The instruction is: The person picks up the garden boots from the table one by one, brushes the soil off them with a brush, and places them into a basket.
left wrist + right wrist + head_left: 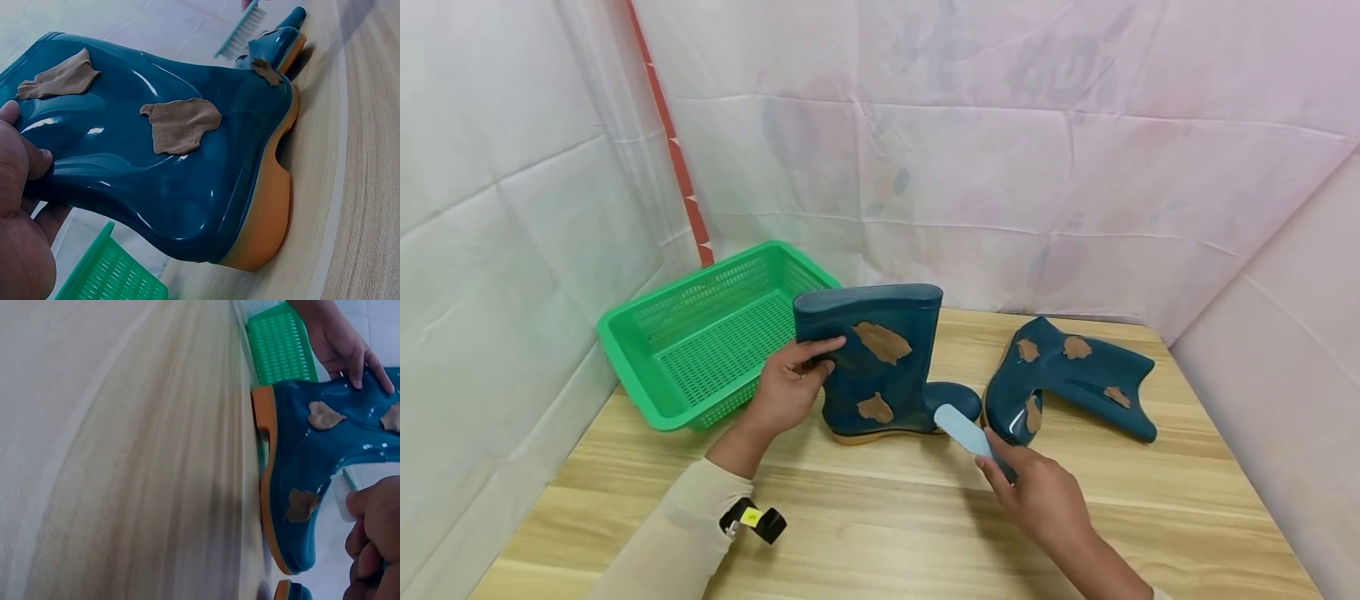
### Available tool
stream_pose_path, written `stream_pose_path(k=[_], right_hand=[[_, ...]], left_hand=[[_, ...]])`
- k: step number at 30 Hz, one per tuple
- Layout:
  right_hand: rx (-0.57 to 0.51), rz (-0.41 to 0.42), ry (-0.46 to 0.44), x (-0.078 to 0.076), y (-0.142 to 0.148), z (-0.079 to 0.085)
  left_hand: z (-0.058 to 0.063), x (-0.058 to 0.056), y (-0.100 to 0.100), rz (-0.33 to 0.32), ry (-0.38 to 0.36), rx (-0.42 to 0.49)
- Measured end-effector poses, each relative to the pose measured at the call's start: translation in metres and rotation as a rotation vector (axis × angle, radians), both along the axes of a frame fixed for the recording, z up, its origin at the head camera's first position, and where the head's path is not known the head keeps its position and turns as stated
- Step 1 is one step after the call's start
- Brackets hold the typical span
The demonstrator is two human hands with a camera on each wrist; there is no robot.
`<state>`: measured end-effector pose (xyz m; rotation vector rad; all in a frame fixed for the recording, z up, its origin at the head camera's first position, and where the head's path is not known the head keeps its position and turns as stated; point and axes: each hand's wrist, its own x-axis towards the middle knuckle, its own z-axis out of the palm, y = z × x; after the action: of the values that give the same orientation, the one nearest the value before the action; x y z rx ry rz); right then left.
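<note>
A dark teal rubber boot (857,379) with a tan sole stands upright on the table, brown clay-like patches (184,125) stuck to its side. My left hand (786,387) grips the back of the shaft, thumb and fingers on the rubber. In my right hand (1045,496) is a brush (958,427) with a pale blue back, held by its handle. The brush head is beside the boot's toe and instep; its pale bristles show in the left wrist view. Another patch (302,506) is on the forefoot, near the brush in the right wrist view.
A second teal boot (1075,379) lies on its side to the right, also bearing several brown patches. At the back left sits a green perforated plastic basket (715,408). White sheeting (962,183) surrounds the wooden table (880,517) behind and at the sides.
</note>
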<state>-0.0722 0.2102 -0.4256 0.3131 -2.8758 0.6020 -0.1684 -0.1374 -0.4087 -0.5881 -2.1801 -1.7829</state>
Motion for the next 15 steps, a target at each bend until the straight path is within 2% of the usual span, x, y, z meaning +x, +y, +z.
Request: stream_pose_path(k=[3,7,11,15], right_hand=[[0.044,0.012,0.004,0.000,0.001,0.000],[0.077,-0.036,0.002,0.000,0.009,0.000],[0.057,-0.061,-0.007,-0.001,0.013,0.002],[0.035,-0.041,-0.003,-0.002,0.009,0.003]], left_hand=[[-0.001,0.000,0.000,-0.002,0.004,0.002],[-0.001,0.000,0.000,-0.020,0.020,0.007],[-0.001,0.000,0.000,-0.020,0.028,0.007],[-0.001,0.001,0.000,-0.019,0.029,0.011]])
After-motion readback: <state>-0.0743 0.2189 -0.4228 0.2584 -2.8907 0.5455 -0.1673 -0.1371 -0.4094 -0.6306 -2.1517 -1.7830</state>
